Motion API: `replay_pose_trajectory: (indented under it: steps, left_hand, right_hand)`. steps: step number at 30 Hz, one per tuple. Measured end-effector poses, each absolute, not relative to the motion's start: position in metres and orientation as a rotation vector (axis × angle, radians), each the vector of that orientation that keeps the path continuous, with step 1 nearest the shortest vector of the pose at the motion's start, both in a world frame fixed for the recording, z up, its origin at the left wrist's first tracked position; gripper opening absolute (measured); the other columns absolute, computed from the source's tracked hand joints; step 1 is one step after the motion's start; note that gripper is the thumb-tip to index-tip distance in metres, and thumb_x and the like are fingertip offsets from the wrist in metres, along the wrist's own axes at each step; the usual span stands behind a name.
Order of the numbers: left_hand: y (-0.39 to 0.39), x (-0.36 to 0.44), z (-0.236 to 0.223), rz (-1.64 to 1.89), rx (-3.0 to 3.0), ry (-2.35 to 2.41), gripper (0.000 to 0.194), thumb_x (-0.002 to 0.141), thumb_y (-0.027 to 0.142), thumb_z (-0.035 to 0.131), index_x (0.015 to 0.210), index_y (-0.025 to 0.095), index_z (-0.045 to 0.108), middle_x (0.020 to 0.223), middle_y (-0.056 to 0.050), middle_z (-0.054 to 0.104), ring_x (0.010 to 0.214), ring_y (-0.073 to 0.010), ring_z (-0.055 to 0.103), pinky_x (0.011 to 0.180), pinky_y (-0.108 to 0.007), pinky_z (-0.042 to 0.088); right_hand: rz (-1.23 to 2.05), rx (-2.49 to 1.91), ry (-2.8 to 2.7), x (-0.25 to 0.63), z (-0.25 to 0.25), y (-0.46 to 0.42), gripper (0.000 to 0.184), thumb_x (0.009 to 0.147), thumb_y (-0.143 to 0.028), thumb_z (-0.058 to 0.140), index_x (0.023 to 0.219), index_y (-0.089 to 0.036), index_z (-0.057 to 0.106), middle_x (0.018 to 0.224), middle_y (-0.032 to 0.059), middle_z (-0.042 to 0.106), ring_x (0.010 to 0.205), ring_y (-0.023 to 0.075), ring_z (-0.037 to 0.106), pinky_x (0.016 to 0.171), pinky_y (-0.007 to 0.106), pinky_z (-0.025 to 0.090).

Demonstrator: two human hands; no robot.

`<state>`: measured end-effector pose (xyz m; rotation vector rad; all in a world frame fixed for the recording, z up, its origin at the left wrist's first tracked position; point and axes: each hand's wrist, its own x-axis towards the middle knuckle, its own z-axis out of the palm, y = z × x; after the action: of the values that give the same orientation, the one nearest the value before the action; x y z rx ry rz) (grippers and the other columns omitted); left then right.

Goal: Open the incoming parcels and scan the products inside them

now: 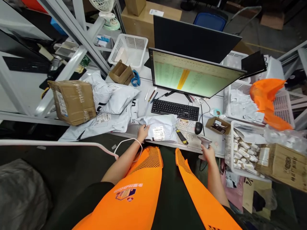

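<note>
My left hand (143, 133) grips the left end of a white plastic mailing parcel (168, 125) lying at the front edge of the desk. A barcode label (158, 133) faces up on the parcel. In my right hand (208, 152) is a handheld barcode scanner (204, 141), its head above the desk's front edge. Between parcel and scanner lies a yellow and black box cutter (181, 136). Behind the scanner sits a black mouse (198, 128). A black keyboard (175, 109) is just beyond the parcel.
A lit monitor (192, 73) stands behind the keyboard. Bagged parcels (120, 99) and a cardboard box (73, 100) crowd the left. On the right are white baskets (229, 150) with small items, an orange cloth (267, 99) and another carton (285, 164). Blue tape (135, 78) lies at the back.
</note>
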<state>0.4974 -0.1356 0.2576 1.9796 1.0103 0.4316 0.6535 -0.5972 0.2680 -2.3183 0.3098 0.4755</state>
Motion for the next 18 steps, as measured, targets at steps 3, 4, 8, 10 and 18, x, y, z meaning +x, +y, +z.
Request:
replay_pose_trajectory:
  steps: [3,4,8,10,18]
  left_hand:
    - [-0.135,0.488,0.257,0.505,2.013,1.014,0.031,0.091,0.046,0.062,0.075,0.02,0.059,0.088,-0.009,0.064,0.091,-0.0248,0.063,0.093,-0.04,0.053]
    - [-0.135,0.482,0.257,0.531,2.019,1.023,0.029,0.092,0.045,0.059,0.078,0.02,0.06,0.094,-0.011,0.065,0.097,-0.0259,0.063,0.096,-0.04,0.053]
    - [-0.135,0.46,0.255,0.558,2.04,1.08,0.024,0.092,0.042,0.056,0.081,0.02,0.061,0.094,-0.011,0.064,0.1,-0.0275,0.064,0.102,-0.044,0.053]
    - [-0.131,0.454,0.256,0.551,2.059,1.109,0.021,0.088,0.041,0.061,0.083,0.02,0.061,0.092,-0.01,0.062,0.099,-0.0281,0.064,0.102,-0.047,0.054]
    - [-0.094,0.499,0.27,0.531,2.181,1.03,0.042,0.085,0.033,0.065,0.122,0.013,0.063,0.139,-0.022,0.058,0.142,-0.0355,0.049,0.127,-0.053,0.033]
  right_hand:
    - [0.331,-2.378,0.433,0.68,0.235,-0.616,0.042,0.077,-0.055,0.066,0.088,-0.015,0.068,0.079,0.0157,0.074,0.088,0.0359,0.072,0.076,0.042,0.054]
    - [0.286,-2.397,0.466,0.686,0.226,-0.62,0.041,0.079,-0.053,0.065,0.09,-0.014,0.068,0.084,0.0166,0.075,0.092,0.0354,0.071,0.08,0.043,0.054]
    - [0.152,-2.455,0.491,0.694,0.21,-0.622,0.038,0.091,-0.043,0.053,0.097,-0.01,0.07,0.094,0.0231,0.073,0.098,0.0366,0.069,0.086,0.047,0.054]
    - [0.088,-2.47,0.419,0.693,0.211,-0.611,0.043,0.096,-0.035,0.038,0.103,-0.009,0.072,0.101,0.0272,0.071,0.107,0.0377,0.067,0.089,0.047,0.053]
    - [0.12,-2.498,-0.242,0.739,0.21,-0.459,0.041,0.091,-0.023,0.048,0.123,-0.011,0.07,0.132,0.02,0.068,0.127,0.031,0.056,0.111,0.044,0.043]
